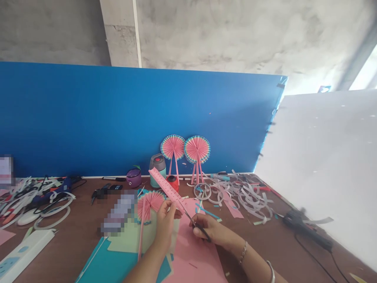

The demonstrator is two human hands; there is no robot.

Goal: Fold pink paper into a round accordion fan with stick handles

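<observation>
While the left hand (pixel 167 216) is raised above the left edge of the pink sheet (pixel 196 249), its thumb and fingers pinch a pink strip (pixel 165 185) near the lower end, the strip slanting up and left past the sheet's far edge. Above the sheet's right side, the right hand (pixel 208 228) has its fingers curled around the scissors (pixel 203 233), blades at the strip's lower end, forearm slanting in from lower right. Left of the sheet lies a pleated fan (pixel 153 200).
</observation>
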